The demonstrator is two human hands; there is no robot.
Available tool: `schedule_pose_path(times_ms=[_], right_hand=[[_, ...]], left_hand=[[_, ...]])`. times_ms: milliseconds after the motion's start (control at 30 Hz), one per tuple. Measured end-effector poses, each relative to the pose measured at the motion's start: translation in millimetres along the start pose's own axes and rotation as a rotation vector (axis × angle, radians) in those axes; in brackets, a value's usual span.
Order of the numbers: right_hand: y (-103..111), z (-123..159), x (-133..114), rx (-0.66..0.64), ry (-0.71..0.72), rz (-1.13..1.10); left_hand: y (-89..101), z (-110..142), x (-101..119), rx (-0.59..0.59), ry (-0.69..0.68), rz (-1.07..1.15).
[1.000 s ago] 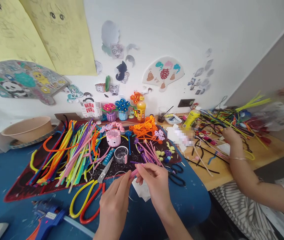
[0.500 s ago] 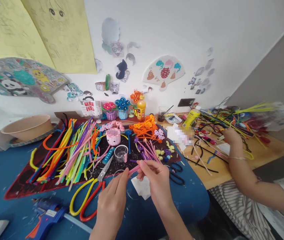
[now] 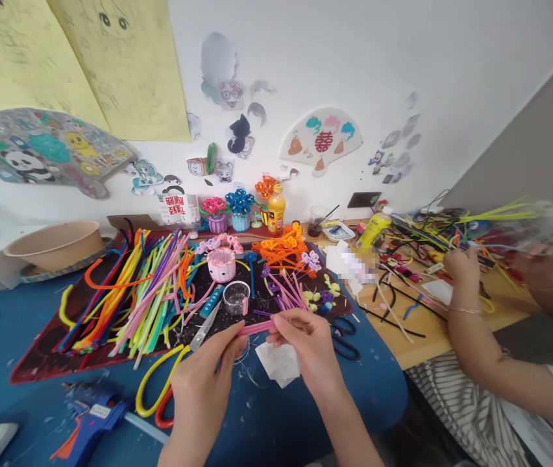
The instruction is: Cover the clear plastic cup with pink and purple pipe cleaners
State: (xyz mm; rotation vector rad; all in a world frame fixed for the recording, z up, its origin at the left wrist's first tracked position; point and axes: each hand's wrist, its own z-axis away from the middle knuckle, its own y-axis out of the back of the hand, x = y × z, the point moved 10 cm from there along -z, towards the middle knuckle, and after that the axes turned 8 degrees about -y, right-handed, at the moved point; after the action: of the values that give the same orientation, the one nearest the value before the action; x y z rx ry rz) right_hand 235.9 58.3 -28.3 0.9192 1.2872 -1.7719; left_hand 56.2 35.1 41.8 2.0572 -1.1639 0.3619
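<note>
Between my two hands a short pink pipe-cleaner bundle (image 3: 257,327) is stretched level above the near edge of the dark mat. My left hand (image 3: 211,370) pinches its left end, and my right hand (image 3: 303,344) pinches the right end. Just behind them stand a clear plastic cup (image 3: 236,298) and a small pink pot (image 3: 221,266) made of pipe cleaners. Scissors (image 3: 159,383) with yellow and red handles lie partly hidden behind my left hand. A white paper piece (image 3: 279,361) is on the blue table beside my right hand.
A pile of coloured pipe cleaners (image 3: 145,292) covers the mat's left. A blue glue gun (image 3: 96,415) lies front left, and dark-handled scissors (image 3: 343,337) lie right. At the wooden table, another person's hands (image 3: 461,264) handle a pale blue strip beside a yellow bottle (image 3: 374,230).
My left hand has shifted left and down, so more of the pink bundle shows between my hands. The other person's second hand has come into view, with a pale blue strip.
</note>
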Motion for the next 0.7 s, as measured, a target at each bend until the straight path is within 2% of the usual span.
schedule_pose_path(times_ms=[67, 133, 267, 367, 433, 500, 567, 700], right_hand=[[-2.2, 0.6, -2.0, -0.03, 0.004, 0.036], [-1.5, 0.8, -2.7, -0.049, 0.005, 0.085], [21.4, -2.4, -6.6, 0.026, 0.047, 0.17], [41.9, -5.7, -19.0, 0.125, 0.134, 0.229], [36.3, -8.5, -27.8, 0.082, 0.169, 0.34], [19.2, -9.6, -36.8, -0.001, 0.206, 0.477], [-7.0, -7.5, -43.2, -0.136, 0.256, 0.614], [-46.7, -1.0, -24.1, -0.438, 0.144, 0.756]], left_hand=[[-9.5, 3.6, -24.1, -0.02, 0.295, 0.252], [-21.5, 10.4, -37.7, -0.037, 0.513, 0.477], [-29.5, 20.3, -49.5, -0.052, 0.739, 0.677], [-29.3, 22.4, -51.9, -0.09, 0.796, 0.714], [-31.8, 21.7, -50.5, -0.136, 0.807, 0.719], [-36.1, 20.2, -48.0, -0.184, 0.808, 0.713], [-40.4, 17.7, -44.5, -0.23, 0.793, 0.694], [-41.2, 10.2, -35.8, -0.3, 0.68, 0.592]])
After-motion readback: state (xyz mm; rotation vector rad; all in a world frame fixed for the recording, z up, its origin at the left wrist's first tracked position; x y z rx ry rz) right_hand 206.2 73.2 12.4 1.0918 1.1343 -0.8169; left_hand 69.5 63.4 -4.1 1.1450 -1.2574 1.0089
